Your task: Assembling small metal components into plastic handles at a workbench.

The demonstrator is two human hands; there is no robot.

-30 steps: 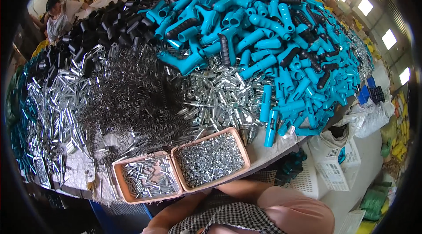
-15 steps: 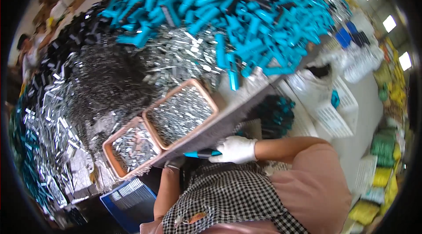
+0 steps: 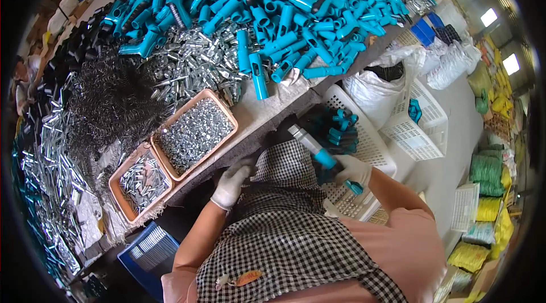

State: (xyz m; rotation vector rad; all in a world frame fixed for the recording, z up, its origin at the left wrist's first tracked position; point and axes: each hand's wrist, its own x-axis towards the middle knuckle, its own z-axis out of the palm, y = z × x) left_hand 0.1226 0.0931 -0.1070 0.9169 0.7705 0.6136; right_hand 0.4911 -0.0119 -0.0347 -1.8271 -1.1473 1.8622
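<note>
Trays come first at the left: a shallow orange rectangular tray (image 3: 139, 183) near the table's edge holds short silvery metal pins, and touching its right side a second, larger orange tray (image 3: 196, 132) is filled with small bright metal nuts or screws, too fine to tell apart. Below the table edge stands a blue plastic crate (image 3: 149, 249) with thin pale rods lying in it. Behind the trays the grey worktable (image 3: 259, 112) carries a dark tangle of wire springs (image 3: 114, 101), a heap of loose silver metal tubes (image 3: 187, 61) and a large pile of teal plastic tool handles (image 3: 284, 13). The left hand (image 3: 230, 184), in a white work glove, sits loosely curled just under the table edge against the checked apron (image 3: 284, 229); whether it grasps anything cannot be made out. The right hand (image 3: 352, 171), also white-gloved, is closed around a tool with a teal handle and silver metal barrel (image 3: 315, 148), held tilted above the lap, barrel pointing up-left. Just beyond it a white perforated plastic basket (image 3: 364, 132) contains more teal handles, and a second white basket (image 3: 421, 126) farther right holds one teal piece beside a white sack (image 3: 375, 84).
</note>
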